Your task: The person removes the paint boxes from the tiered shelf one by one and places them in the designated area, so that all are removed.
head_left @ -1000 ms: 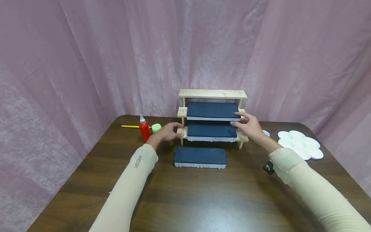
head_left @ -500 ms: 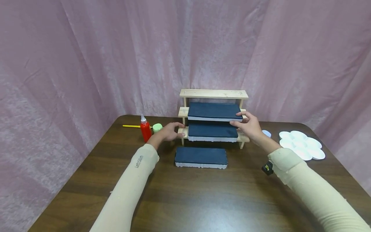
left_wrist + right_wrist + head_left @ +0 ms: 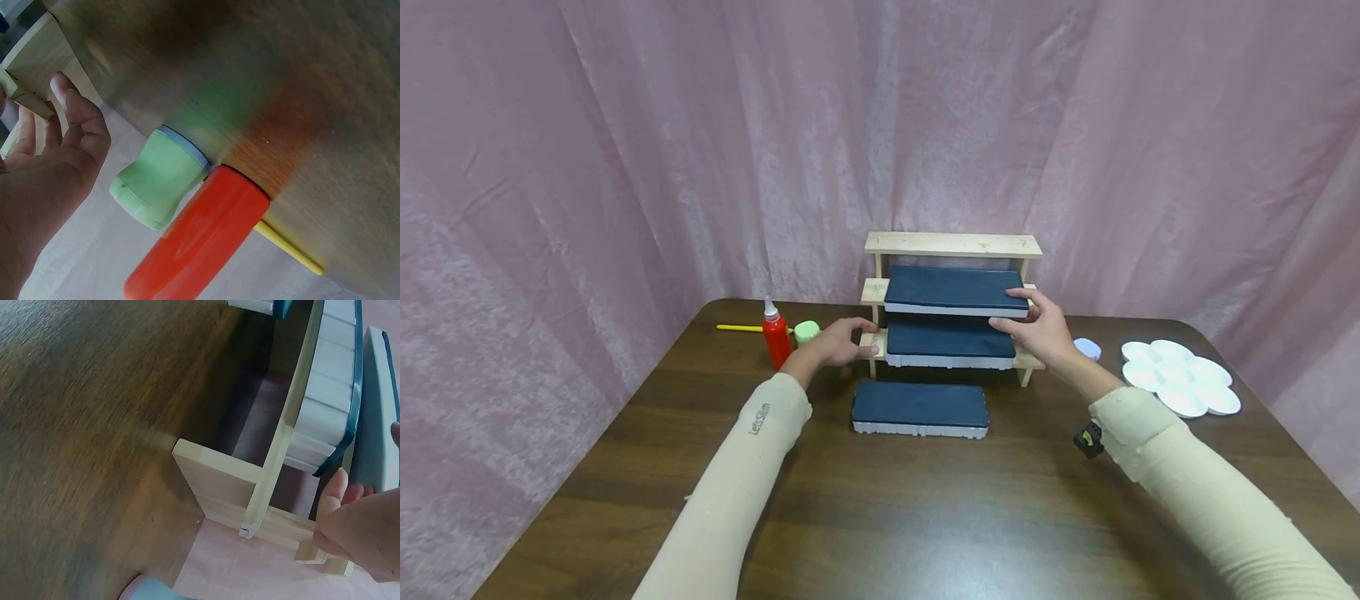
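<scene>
The right hand has its grip on the right end of the dark blue box lying on the middle step of the wooden stepped rack, thumb under the end and fingers over the top edge; the right wrist view shows a fingertip against the box's end. The left hand holds nothing, its grip released with fingers loosely extended, fingertips at the rack's lower left post.

A second blue box lies on the lowest step, and a third blue box lies flat on the bench just in front of the rack. Left of the left hand stand a red squeeze bottle and a small pale green jar, with a yellow stick behind them. Right of the rack lie a white flower-shaped palette and a small pale blue lid.
</scene>
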A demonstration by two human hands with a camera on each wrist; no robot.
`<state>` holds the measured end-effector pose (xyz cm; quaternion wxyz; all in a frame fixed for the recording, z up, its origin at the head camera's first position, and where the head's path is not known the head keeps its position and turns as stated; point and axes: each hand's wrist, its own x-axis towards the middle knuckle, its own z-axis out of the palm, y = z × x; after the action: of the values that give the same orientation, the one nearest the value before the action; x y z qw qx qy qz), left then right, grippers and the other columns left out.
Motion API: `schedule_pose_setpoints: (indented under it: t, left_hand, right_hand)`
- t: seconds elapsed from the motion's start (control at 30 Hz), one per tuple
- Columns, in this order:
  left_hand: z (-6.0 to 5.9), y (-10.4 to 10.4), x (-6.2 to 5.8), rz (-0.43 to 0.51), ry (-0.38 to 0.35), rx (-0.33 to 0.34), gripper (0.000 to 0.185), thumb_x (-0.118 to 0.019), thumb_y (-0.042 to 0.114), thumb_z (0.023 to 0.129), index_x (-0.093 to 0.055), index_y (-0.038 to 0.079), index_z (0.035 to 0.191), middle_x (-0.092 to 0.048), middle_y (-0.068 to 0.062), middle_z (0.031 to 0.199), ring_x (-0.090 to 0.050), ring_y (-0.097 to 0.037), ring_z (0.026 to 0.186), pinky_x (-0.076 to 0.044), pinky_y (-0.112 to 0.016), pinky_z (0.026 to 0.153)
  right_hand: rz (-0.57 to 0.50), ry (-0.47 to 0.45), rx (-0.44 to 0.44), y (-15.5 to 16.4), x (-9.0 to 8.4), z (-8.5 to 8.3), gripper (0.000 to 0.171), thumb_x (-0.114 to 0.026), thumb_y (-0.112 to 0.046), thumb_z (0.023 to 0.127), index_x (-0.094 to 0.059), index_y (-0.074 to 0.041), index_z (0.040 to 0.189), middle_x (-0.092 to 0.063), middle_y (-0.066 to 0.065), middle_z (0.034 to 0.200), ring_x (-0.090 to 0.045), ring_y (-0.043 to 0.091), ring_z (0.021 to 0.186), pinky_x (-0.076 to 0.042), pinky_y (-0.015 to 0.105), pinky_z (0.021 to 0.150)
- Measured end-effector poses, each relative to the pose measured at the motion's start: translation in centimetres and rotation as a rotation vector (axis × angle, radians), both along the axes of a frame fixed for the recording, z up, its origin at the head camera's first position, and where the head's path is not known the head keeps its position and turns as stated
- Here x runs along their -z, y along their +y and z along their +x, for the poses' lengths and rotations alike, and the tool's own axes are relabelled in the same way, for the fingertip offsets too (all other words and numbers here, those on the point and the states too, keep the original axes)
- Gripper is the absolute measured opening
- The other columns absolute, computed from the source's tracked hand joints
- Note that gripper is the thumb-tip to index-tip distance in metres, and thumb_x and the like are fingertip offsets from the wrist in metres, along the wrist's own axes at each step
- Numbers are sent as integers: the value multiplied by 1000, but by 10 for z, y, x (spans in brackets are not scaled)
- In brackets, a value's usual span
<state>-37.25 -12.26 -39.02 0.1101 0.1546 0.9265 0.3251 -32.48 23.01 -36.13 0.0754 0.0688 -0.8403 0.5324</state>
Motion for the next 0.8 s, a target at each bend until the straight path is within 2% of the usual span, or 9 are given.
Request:
schedule_pose_setpoints:
  t: [0.13, 0.17, 0.23, 0.37, 0.43, 0.57, 0.7, 0.77, 0.8]
  left_hand:
    - [0, 1, 0, 5, 1, 4, 49, -69, 29, 94, -55, 16, 138, -50, -14, 144, -46, -34, 130, -36, -53, 110]
    - [0, 1, 0, 9, 0, 7, 49, -69, 29, 94, -55, 15, 138, -50, -14, 144, -45, -34, 130, -35, -53, 110]
    - [0, 1, 0, 13, 1, 10, 49, -69, 29, 93, -56, 14, 138, -50, -14, 144, -45, -34, 130, -35, -53, 111]
    - [0, 1, 0, 13, 7, 21, 48, -69, 27, 93, -56, 12, 137, -51, -15, 143, -46, -33, 129, -35, -51, 111]
    - [0, 1, -1, 5, 14, 23, 47, -69, 27, 94, -57, 12, 137, -51, -15, 142, -46, -33, 128, -35, -51, 111]
    - [-1, 1, -1, -7, 12, 24, 44, -69, 28, 94, -59, 13, 134, -52, -15, 141, -48, -33, 126, -37, -51, 110]
    - [-1, 1, -1, -2, 6, 12, 42, -68, 28, 94, -60, 15, 133, -53, -14, 139, -49, -32, 122, -38, -51, 108]
    - [0, 1, 0, -8, 7, 10, 41, -68, 29, 94, -60, 16, 133, -53, -14, 139, -49, -32, 121, -39, -52, 107]
    - [0, 1, 0, -11, 7, 9, 41, -68, 29, 94, -60, 16, 133, -53, -14, 139, -49, -32, 120, -40, -52, 107]
  right_hand:
    - [-27, 39, 29, -2, 2, -1, 68, -79, -27, 86, -48, -13, 144, -48, 21, 133, -61, 14, 76, -52, 22, 62]
    - [-32, 54, 35, -2, 3, -1, 67, -79, -26, 86, -49, -12, 143, -44, 21, 136, -60, 12, 76, -52, 22, 62]
    - [-27, 91, 56, -2, 5, -1, 64, -79, -26, 86, -52, -12, 141, -43, 18, 136, -59, 10, 76, -52, 20, 60]
    - [3, 156, 99, -2, 7, 1, 58, -80, -27, 85, -58, -12, 138, -46, 13, 100, -59, 14, 80, -48, 18, 54]
    - [18, 181, 115, -2, 8, 2, 57, -80, -29, 85, -60, -13, 136, -47, 12, 94, -63, 19, 88, -45, 19, 52]
    - [21, 209, 125, -3, 8, 5, 57, -81, -31, 84, -62, -12, 134, -56, 17, 113, -67, 31, 105, -48, 17, 55]
    - [13, 228, 134, -3, 8, 7, 56, -81, -32, 83, -63, -10, 132, -50, 16, 144, -66, 33, 109, -51, 13, 65]
    - [8, 238, 143, -3, 8, 8, 54, -81, -32, 83, -65, -10, 130, -49, 15, 145, -68, 27, 105, -50, 12, 67]
    - [1, 245, 148, -3, 9, 8, 53, -81, -32, 83, -66, -11, 129, -55, 15, 138, -69, 22, 98, -49, 11, 65]
